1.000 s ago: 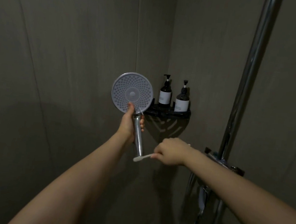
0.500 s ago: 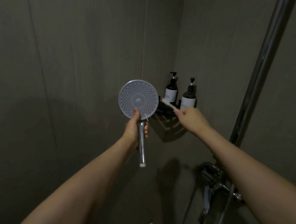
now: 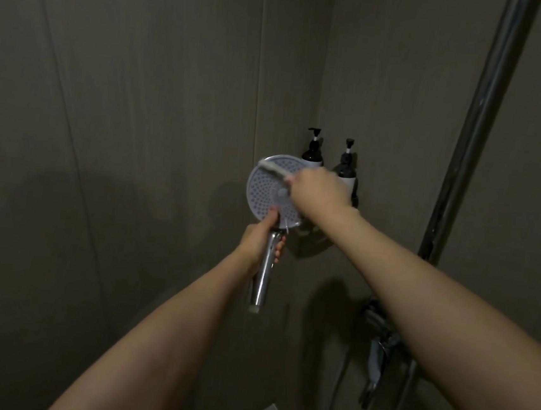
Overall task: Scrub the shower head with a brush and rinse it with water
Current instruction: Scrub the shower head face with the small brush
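The shower head (image 3: 272, 191) is held up before the corner shelf, face toward the camera, the left hand (image 3: 255, 241) clenched round its chrome handle. The right hand (image 3: 318, 191) grasps the brush (image 3: 274, 169), bristles at the upper rim. Short firm strokes across the nozzles, the handle braced, would likely scrub best.

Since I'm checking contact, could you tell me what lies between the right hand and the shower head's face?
In the head view, the brush spans from the right hand onto the shower head.
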The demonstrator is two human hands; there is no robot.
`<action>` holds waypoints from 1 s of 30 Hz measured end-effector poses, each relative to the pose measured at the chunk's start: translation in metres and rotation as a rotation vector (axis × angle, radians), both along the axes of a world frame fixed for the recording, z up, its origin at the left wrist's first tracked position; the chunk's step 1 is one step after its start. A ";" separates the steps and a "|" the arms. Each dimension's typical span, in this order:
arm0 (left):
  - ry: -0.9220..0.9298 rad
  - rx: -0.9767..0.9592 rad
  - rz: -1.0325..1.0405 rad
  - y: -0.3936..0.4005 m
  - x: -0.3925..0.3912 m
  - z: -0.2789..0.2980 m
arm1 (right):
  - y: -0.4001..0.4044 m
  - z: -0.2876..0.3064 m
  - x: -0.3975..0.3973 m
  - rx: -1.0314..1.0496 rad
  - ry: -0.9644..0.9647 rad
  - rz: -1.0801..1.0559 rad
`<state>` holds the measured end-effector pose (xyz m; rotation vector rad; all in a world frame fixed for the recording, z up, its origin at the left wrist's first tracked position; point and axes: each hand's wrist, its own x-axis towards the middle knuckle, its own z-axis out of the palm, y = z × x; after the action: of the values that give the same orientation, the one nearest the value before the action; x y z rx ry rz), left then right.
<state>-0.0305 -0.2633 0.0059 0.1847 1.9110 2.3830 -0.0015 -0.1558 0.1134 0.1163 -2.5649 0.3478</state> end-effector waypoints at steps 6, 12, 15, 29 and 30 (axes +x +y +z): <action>-0.016 -0.020 0.020 -0.002 0.000 -0.009 | 0.007 -0.004 0.004 0.008 -0.013 0.075; -0.017 -0.090 0.036 0.005 -0.001 -0.014 | 0.025 -0.003 -0.002 -0.105 -0.063 -0.033; -0.004 -0.124 0.059 0.012 -0.004 -0.015 | 0.009 -0.027 0.001 0.008 -0.144 0.066; -0.004 -0.089 -0.034 0.020 -0.016 0.000 | 0.046 -0.027 -0.034 -0.564 -0.064 -0.030; -0.002 -0.043 -0.027 0.018 -0.020 0.002 | 0.049 -0.027 -0.040 -0.708 -0.044 -0.036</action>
<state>-0.0509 -0.2452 0.0083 0.2030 1.9438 2.3224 -0.0411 -0.1069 0.0862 -0.1996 -2.3263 1.2167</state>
